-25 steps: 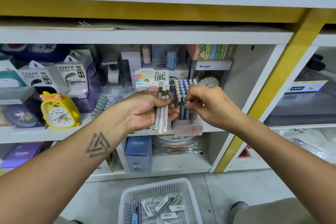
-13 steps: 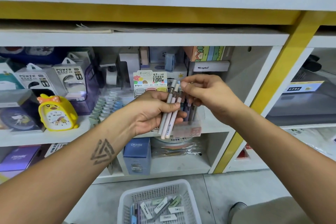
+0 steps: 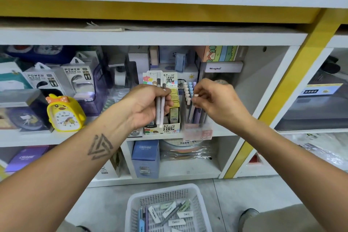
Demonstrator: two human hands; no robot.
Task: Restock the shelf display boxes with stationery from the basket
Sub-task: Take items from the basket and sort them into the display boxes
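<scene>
My left hand (image 3: 148,106) grips two pale pens (image 3: 160,107) upright in front of the pencil-lead display box (image 3: 170,128). My right hand (image 3: 216,101) pinches the white cap of a single pen (image 3: 195,95), which stands among the pastel pens in the clear display box (image 3: 196,130) on the middle shelf. Several pens with white and blue caps (image 3: 187,91) rise from that box between my hands. On the floor below sits the white basket (image 3: 131,205) with pens and small erasers inside.
A yellow duck alarm clock (image 3: 65,114) and power-bank packages (image 3: 76,81) fill the shelf to the left. A blue box (image 3: 145,158) stands on the lower shelf. A yellow upright post (image 3: 278,88) bounds the bay on the right. My shoe (image 3: 249,214) is beside the basket.
My right hand took one pen from the bundle in my left hand and carried it right and down into the clear box. My left hand now holds two pens, more upright.
</scene>
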